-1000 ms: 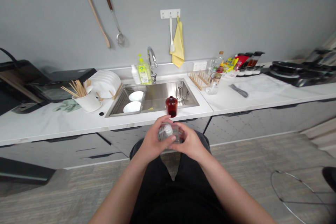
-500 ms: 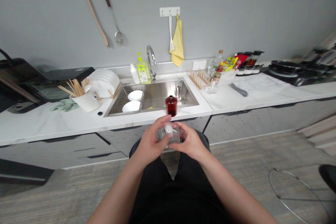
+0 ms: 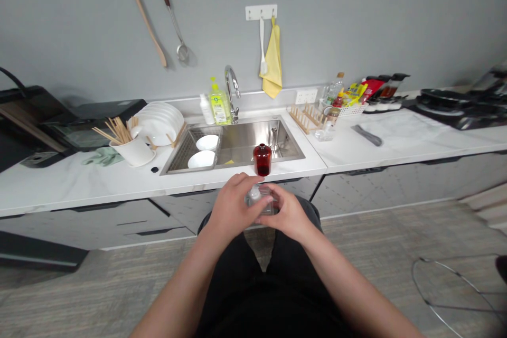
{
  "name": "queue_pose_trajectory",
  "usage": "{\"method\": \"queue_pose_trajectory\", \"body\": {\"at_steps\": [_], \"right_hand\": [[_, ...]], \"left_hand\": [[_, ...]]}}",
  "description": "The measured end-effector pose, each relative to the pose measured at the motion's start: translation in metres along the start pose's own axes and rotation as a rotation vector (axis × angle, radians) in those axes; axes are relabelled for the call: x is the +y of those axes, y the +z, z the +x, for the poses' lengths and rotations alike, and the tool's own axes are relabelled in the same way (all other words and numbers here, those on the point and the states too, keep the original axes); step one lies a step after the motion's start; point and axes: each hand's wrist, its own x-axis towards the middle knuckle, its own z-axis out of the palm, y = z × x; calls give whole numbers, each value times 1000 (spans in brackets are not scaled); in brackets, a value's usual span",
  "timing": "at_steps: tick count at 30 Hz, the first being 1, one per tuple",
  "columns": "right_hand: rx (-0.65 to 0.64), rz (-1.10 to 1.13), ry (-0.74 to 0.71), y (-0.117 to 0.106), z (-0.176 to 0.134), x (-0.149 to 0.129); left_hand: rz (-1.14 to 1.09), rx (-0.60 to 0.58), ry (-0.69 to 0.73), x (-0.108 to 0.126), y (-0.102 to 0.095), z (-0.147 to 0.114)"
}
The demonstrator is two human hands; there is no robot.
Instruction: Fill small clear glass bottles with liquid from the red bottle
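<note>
Between my two hands, in front of the counter edge, is a clear pump bottle (image 3: 268, 208) with a whitish pump top (image 3: 254, 193). My left hand (image 3: 232, 206) curls round the bottle's left side and top, its thumb reaching across beside the pump. On the other side, my right hand (image 3: 292, 215) grips the bottle with thumb and fingers. Just beyond them a dark red bottle (image 3: 262, 160), open at the neck, stands upright on the counter's front edge by the sink. Fingers partly hide the clear bottle.
Behind the red bottle lies the steel sink (image 3: 245, 137), with white bowls (image 3: 202, 159) in its left rack. Green dish soap (image 3: 219, 108) stands by the faucet (image 3: 232, 92). White plates (image 3: 156, 121) and a chopstick holder (image 3: 135, 152) are left; a wooden rack (image 3: 304, 119) is right.
My left hand has turned over the bottle's top, its thumb now lying farther right across it. My right hand keeps its grip. The whole view has shifted slightly.
</note>
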Motion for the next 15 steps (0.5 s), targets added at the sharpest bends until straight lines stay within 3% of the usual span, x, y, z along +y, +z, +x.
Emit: {"method": "queue_pose_trajectory", "body": {"at_steps": [3, 6, 10, 15], "right_hand": [[8, 11, 2, -1, 2, 2], [1, 0, 3, -4, 3, 2], [-2, -3, 9, -6, 4, 3], [25, -2, -13, -3, 4, 8]], "left_hand": [[-134, -93, 41, -2, -2, -2], [-287, -122, -49, -7, 1, -4], [-312, 25, -192, -13, 11, -2], [-235, 225, -227, -9, 10, 5]]}}
